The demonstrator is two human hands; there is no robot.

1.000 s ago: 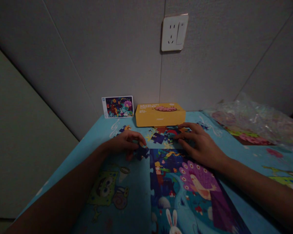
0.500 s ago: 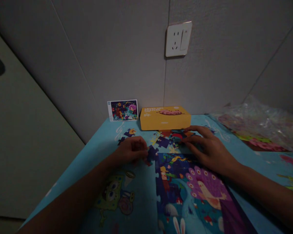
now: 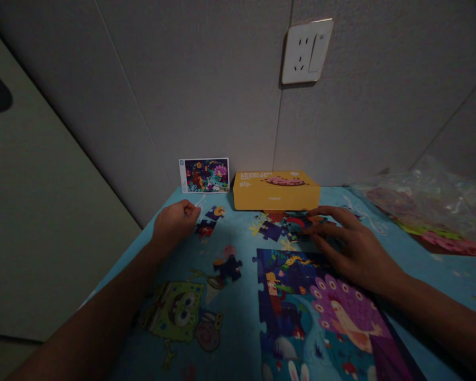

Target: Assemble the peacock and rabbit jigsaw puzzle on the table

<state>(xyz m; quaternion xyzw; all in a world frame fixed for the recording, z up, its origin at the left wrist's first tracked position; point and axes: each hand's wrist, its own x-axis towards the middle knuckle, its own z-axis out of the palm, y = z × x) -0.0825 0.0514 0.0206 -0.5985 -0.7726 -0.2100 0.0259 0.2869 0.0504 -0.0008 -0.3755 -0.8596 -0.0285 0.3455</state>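
Puzzle (image 3: 301, 301) before you on the table (image 3: 238, 338) | right part joined, left edge unfinished, loose pieces (image 3: 228, 268) unplaced | your left hand (image 3: 176, 221) curled, grip unclear | your right hand (image 3: 353, 248) spread, grasping nothing visible

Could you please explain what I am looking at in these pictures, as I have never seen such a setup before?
There is no machine here: a person works with two bare hands, and every picture comes from one camera worn on their head, looking forward and down.

A blue patterned cloth covers the table. On it lie a joined puzzle section, a loose dark piece left of it, and more loose pieces in front of a yellow box. A picture card stands beside the box; clear plastic lies at the right.

The left hand is curled near two small pieces; whether it holds anything is unclear. The right hand has its fingers spread, tips at the pieces by the box.
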